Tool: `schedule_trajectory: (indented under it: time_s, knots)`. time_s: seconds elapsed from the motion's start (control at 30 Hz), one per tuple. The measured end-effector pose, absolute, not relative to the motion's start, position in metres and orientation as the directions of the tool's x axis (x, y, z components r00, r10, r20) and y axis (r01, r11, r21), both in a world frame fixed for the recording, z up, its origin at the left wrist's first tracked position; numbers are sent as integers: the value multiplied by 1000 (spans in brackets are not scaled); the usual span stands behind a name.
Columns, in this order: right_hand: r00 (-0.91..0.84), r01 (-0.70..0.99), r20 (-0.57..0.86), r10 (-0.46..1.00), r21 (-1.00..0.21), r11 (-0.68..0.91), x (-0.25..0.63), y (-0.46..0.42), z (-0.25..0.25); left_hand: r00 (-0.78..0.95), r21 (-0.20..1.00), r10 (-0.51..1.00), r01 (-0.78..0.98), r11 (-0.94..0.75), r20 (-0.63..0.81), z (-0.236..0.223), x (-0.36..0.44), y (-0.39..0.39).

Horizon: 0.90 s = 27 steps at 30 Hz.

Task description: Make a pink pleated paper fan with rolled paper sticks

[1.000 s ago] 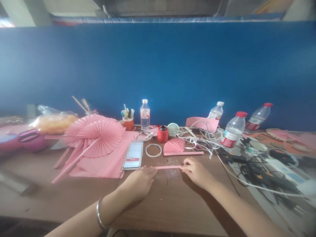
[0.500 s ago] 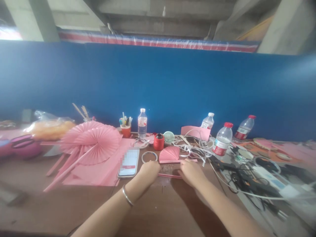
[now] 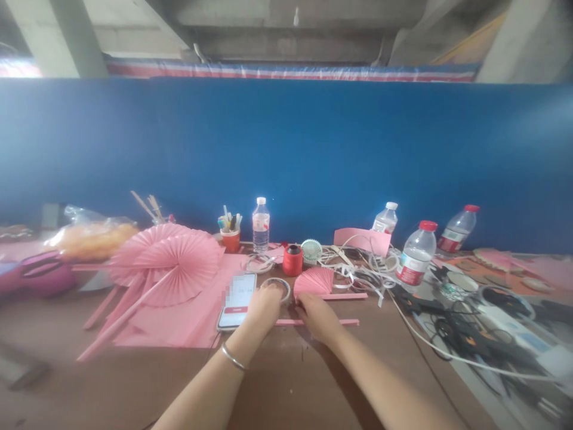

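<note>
My left hand (image 3: 264,307) reaches forward with its fingers curled onto the near edge of a ring of tape (image 3: 276,285), just right of a phone (image 3: 237,294). My right hand (image 3: 317,315) lies over a long pink paper strip (image 3: 344,322). Its fingertips are drawn together close to the ring's right side, and what they pinch is too small to see. A small folded pink fan (image 3: 316,280) with a strip handle lies just beyond the right hand.
Large pink paper fans (image 3: 172,260) and pink sheets lie at left. At the back stand a red spool (image 3: 292,261), a pen cup (image 3: 231,239), a small white fan (image 3: 311,251) and water bottles (image 3: 416,254). White strips and cables (image 3: 452,325) clutter the right side before a blue wall.
Both hands moved forward and left from the pink strip's ends to the tape ring. The strip now lies on the table under my right hand.
</note>
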State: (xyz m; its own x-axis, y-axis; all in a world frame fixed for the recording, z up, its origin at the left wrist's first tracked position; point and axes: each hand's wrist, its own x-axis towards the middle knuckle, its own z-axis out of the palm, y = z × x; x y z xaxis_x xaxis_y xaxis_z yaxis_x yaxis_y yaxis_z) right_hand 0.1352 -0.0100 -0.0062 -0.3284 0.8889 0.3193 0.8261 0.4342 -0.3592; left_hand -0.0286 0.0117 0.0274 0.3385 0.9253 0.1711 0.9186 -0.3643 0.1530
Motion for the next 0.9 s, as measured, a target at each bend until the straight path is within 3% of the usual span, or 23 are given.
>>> schedule_trajectory:
  time_s: [0.1, 0.2, 0.33, 0.47, 0.57, 0.67, 0.9]
  knots:
    - [-252, 849, 398, 882, -346, 399, 140, -11, -6, 304, 182, 930, 922, -342, 207, 28, -27, 12]
    - [-181, 851, 516, 837, -345, 397, 145, -12, -1, 253, 350, 910, 862, -366, 328, 32, -22, 7]
    - [-108, 721, 663, 740, -461, 518, 145, -16, 10, 233, 644, 887, 617, -452, 398, 37, -11, -4]
    - [-129, 554, 701, 701, -536, 638, 141, -19, 14, 222, 785, 889, 417, -457, 400, 41, -3, -15]
    - [-81, 518, 718, 692, -563, 644, 142, -16, 12, 271, 867, 893, 256, -427, 360, 42, 1, -18]
    - [-20, 532, 733, 679, -567, 628, 145, -14, 11, 314, 855, 871, 244, -459, 378, 39, 2, -17]
    - [-7, 512, 761, 648, -554, 657, 145, -16, 13, 339, 631, 808, 506, -588, 482, 32, -5, -12]
